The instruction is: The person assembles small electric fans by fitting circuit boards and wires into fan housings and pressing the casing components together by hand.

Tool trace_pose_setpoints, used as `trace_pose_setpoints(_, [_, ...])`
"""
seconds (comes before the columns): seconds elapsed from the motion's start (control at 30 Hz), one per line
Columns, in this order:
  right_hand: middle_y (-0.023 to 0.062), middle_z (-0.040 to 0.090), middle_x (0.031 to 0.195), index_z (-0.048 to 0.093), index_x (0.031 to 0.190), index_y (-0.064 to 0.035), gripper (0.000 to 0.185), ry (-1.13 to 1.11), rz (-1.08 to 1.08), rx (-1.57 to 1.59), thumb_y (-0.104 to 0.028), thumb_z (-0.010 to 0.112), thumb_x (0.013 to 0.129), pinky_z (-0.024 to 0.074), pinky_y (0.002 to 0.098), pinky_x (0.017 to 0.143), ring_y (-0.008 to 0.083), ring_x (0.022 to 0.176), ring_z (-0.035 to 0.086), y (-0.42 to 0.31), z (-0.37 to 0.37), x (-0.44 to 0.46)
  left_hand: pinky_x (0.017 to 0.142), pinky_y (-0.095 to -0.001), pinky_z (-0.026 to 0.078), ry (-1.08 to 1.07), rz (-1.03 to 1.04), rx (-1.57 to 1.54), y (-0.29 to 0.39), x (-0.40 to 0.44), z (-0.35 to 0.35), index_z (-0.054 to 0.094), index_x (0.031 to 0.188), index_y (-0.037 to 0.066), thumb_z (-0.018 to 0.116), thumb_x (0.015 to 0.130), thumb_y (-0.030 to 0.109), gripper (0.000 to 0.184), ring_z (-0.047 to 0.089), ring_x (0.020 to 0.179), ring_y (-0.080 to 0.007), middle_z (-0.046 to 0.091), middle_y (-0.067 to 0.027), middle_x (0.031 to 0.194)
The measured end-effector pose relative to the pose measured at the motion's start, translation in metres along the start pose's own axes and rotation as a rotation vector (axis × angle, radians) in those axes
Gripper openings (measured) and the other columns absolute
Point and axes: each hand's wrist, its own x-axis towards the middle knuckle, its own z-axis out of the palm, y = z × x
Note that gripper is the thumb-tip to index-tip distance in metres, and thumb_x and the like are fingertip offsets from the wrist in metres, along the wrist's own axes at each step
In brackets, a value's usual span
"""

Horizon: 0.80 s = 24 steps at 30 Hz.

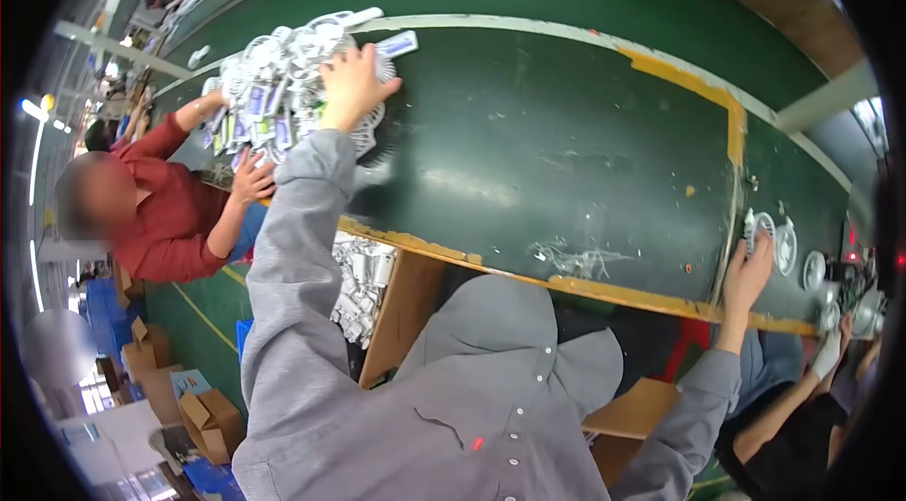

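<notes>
At the far left of the bench lies a big heap of white plastic parts (269,76), with round slatted grilles and handle-like pieces bearing purple-blue labels. My left hand (354,91) rests on the heap's right side, fingers spread, gripping nothing that I can see. Far to the right, my right hand (747,276) has its fingers round a white ring-shaped plastic part (760,225), held at the bench top. Just beyond it stands another round white part (785,246), with a smaller white ring (813,270) farther right.
The dark green bench (528,142) carries yellow tape and clear plastic scraps (576,260). A co-worker in a red shirt (170,208) reaches to the heap from the left; another person's gloved hand (828,355) is at right. Below the bench, a cardboard box (363,289) holds white parts.
</notes>
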Motion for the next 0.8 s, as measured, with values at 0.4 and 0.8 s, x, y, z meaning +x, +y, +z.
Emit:
trace_pose_setpoints(0.4, [0.0236, 0.049, 0.138, 0.05, 0.131, 0.0033, 0.05, 0.122, 0.023, 0.308, -0.013, 0.064, 0.086, 0.0316, 0.0472, 0.111, 0.0408, 0.13, 0.044, -0.082, -0.007, -0.002, 0.088, -0.0454, 0.055, -0.129, -0.053, -2.257, 0.105, -0.057, -0.13, 0.053, 0.128, 0.0, 0.036, 0.1, 0.055, 0.063, 0.066, 0.104, -0.0287, 0.063, -0.0161, 0.12])
trace_pose_setpoints(0.8, [0.0125, 0.068, 0.088, 0.061, 0.102, 0.0003, 0.015, -0.161, 0.269, 0.995, -0.009, 0.061, 0.091, 0.0481, 0.0451, 0.092, 0.0257, 0.085, 0.066, -0.236, -0.13, -0.037, 0.089, -0.0529, 0.056, -0.778, 0.074, -2.663, 0.222, -0.168, -0.276, 0.056, 0.127, 0.006, 0.033, 0.098, 0.063, 0.068, 0.065, 0.107, -0.0325, 0.063, -0.015, 0.12])
